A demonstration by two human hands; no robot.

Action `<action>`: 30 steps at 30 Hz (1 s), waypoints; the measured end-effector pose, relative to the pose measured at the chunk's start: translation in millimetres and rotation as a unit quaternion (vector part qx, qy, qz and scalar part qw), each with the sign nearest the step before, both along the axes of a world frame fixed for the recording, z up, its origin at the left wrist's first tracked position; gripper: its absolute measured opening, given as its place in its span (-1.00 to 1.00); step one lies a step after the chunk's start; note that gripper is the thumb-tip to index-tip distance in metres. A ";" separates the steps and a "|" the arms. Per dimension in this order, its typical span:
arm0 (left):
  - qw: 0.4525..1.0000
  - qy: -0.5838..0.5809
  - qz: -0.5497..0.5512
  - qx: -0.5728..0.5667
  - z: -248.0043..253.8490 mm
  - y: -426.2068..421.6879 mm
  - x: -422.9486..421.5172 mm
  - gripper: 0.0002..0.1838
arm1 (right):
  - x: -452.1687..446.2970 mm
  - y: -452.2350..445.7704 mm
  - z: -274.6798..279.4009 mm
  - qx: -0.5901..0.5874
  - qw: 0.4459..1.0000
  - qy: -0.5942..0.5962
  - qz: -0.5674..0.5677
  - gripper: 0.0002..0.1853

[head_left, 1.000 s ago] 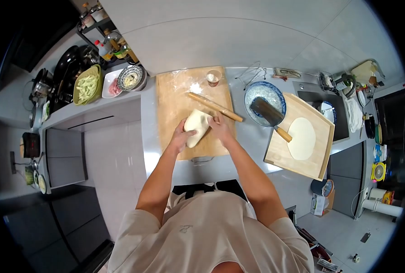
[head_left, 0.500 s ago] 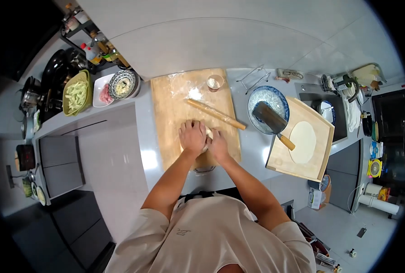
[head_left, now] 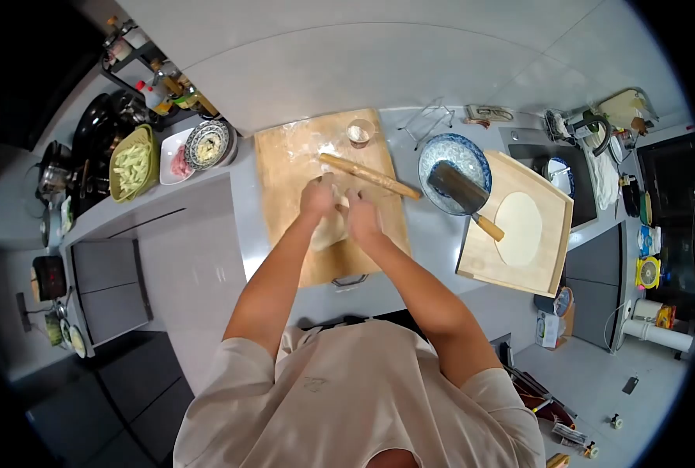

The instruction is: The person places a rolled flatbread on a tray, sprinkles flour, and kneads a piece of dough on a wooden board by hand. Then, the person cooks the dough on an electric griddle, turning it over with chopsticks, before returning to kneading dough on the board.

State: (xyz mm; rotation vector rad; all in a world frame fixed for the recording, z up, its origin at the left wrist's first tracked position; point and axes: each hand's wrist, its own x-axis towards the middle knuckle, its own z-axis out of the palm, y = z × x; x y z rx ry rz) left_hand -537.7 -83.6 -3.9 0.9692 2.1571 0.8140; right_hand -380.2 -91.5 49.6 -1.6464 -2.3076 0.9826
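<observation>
A soft, pale piece of dough [head_left: 329,232] lies on the floured wooden board [head_left: 285,218] in front of me. My left hand [head_left: 317,198] has its fingers curled at the dough's far left edge. Beside it, my right hand [head_left: 364,215] is closed on the far right edge, with a pale bit of dough showing between the two. The fingertips are slightly blurred. Just beyond my hands a wooden rolling pin [head_left: 369,176] rests slantwise across the board. Behind the pin are loose flour and a small clear cup [head_left: 360,133] holding something white.
Right of the board, a cleaver [head_left: 462,189] lies across a blue-patterned bowl [head_left: 439,148]. A wooden tray [head_left: 511,282] carries a flat dough sheet [head_left: 519,228]. A wire rack [head_left: 429,123] stands behind. Leftward are a green basket [head_left: 152,168], a meat dish [head_left: 168,175] and a patterned bowl [head_left: 211,145].
Both hands have moved away from my body, from pressing down on the dough to its far edge. More of the dough now shows, stretched out toward me. The camera view has shifted slightly.
</observation>
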 end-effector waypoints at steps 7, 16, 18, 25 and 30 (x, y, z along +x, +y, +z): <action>0.961 0.149 -0.228 0.040 25.1 -94.7 14.8 -0.54 | 37.2 -78.0 -4.7 0.103 0.972 0.202 0.066 -0.38; 0.952 0.260 -0.135 0.091 16.8 -87.1 41.5 -0.68 | 32.0 -71.6 -41.7 0.033 0.998 0.048 0.002 -0.37; 0.939 0.305 -0.116 0.108 11.7 -63.2 36.1 -0.68 | 26.8 -48.3 -44.3 0.074 0.995 0.056 0.034 -0.41; 0.952 0.294 -0.073 0.038 2.8 -0.1 16.3 -0.59 | -5.6 18.0 -69.2 0.062 0.997 0.051 -0.002 -0.55; 0.988 0.138 -0.059 -0.034 13.9 1.5 8.8 -0.47 | -5.7 32.0 -61.2 0.026 0.997 0.016 0.068 -0.59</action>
